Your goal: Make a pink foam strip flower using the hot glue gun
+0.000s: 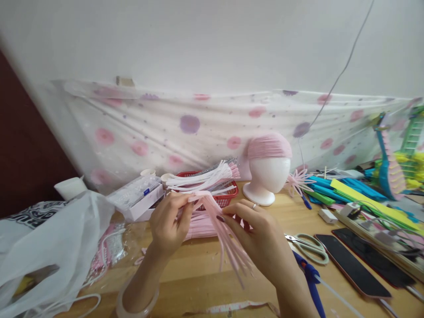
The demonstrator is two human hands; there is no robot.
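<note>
Between my hands hangs a bundle of pale pink pipe cleaners, bent over at the top, with loose ends fanning down above the wooden table. My left hand pinches the bent end between thumb and fingers. From the other side, my right hand has its thumb and fingers closed on some of the pink strands lower down. Behind the hands lies another stack of pink pipe cleaners, partly hidden. Beyond it, a red basket carries white pipe cleaners and pink ones.
A white foam head with a pink wrapped top stands behind my right hand. Scissors, a blue glue gun, phones and a power strip lie right. Plastic bags and a clear-lidded box are left.
</note>
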